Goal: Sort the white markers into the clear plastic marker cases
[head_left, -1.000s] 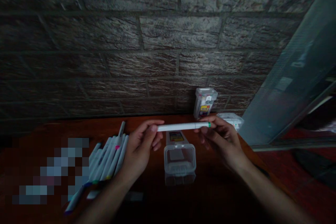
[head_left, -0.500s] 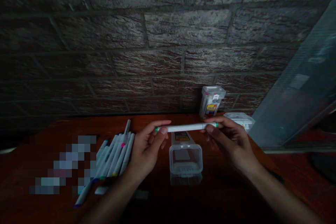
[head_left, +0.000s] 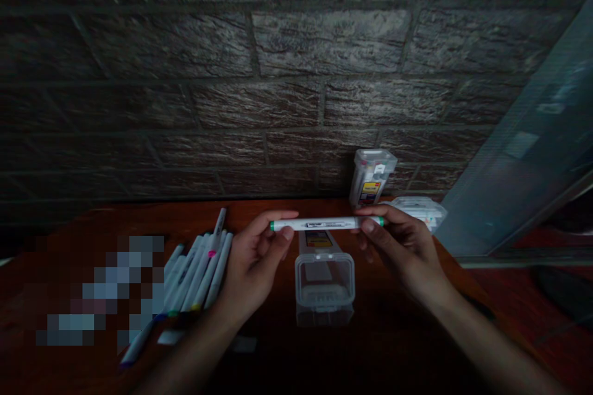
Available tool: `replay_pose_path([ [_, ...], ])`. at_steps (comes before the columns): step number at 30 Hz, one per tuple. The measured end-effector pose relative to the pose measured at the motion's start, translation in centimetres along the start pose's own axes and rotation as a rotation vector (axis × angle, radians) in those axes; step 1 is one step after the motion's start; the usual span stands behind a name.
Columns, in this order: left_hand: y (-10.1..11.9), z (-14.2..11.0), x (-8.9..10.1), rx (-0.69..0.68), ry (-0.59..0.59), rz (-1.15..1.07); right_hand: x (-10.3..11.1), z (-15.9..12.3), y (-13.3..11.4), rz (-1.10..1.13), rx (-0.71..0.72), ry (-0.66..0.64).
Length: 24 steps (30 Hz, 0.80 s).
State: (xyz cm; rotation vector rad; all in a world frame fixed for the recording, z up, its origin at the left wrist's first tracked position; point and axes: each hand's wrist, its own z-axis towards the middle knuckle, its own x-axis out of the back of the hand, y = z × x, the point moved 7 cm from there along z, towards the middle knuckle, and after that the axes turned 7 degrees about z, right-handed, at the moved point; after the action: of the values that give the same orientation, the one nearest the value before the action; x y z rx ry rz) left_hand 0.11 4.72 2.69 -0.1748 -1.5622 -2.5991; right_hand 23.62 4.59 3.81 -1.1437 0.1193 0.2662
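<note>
A white marker point(head_left: 327, 223) with green ends is held level between both hands, above the table. My left hand point(head_left: 257, 259) pinches its left end between thumb and fingers; my right hand point(head_left: 405, 244) grips the right end the same way. Dark printed lettering faces me along the barrel. Just below the marker lies a clear plastic case point(head_left: 325, 281) with its open end towards me and a yellow label farther back. Left of my left hand, several white markers point(head_left: 197, 271) with coloured ends lie in a loose pile, one with a pink band on top.
A closed clear case point(head_left: 374, 176) with markers inside stands upright against the brick wall point(head_left: 287, 105). Beside it, behind my right hand, is another clear container point(head_left: 424, 210). A blurred-out patch covers the table's left part. A glass-like panel point(head_left: 514, 154) rises at the right.
The marker has turned about its length, so its printed lettering now shows. Both hands keep their hold. The whole view has shifted slightly.
</note>
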Motion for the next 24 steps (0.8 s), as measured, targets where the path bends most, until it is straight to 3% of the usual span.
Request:
replay_pose_path([
  [7,-0.2,0.3,-0.2,0.038,0.021,-0.086,-0.1,-0.3,0.0,0.041,0.01,-0.053],
  [11,0.2,0.2,0.1,0.022,0.046,-0.025,-0.2,-0.3,-0.2,0.02,0.022,-0.056],
  [18,0.8,0.2,0.2,-0.028,0.07,0.083,-0.3,-0.2,-0.7,-0.119,0.055,0.015],
  [24,0.8,0.2,-0.1,-0.029,0.059,0.061,-0.4,-0.1,-0.6,-0.094,0.038,0.017],
])
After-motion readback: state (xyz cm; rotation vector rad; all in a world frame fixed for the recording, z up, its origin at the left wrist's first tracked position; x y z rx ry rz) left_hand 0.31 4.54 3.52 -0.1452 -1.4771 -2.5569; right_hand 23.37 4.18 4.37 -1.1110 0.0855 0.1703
